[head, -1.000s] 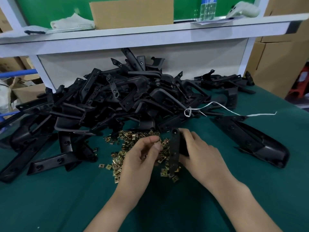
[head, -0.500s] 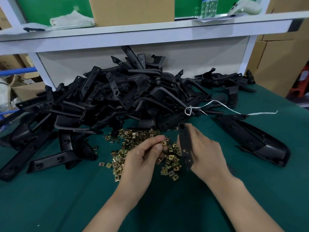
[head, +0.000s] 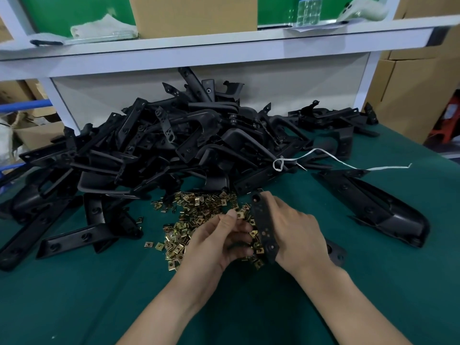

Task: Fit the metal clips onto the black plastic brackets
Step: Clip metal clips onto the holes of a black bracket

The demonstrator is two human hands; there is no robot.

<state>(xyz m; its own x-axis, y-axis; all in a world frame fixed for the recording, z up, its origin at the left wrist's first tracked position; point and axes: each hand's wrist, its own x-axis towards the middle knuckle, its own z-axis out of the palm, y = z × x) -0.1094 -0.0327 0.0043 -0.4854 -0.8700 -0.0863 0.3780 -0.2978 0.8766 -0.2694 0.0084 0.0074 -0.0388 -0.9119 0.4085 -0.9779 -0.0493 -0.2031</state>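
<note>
Black bracket is gripped on edge by R hand, fingers curled round it. One clip is pinched at L hand thumb tip, just beside bracket, over clip pile on table. Bracket heap is stacked behind.

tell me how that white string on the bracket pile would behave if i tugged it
The white string is probably floppy and very light: it drapes in loose curves from the bracket pile onto the green table. Its knotted loop seems to sit round a bracket, so a tug may snag or drag that piece.
</note>
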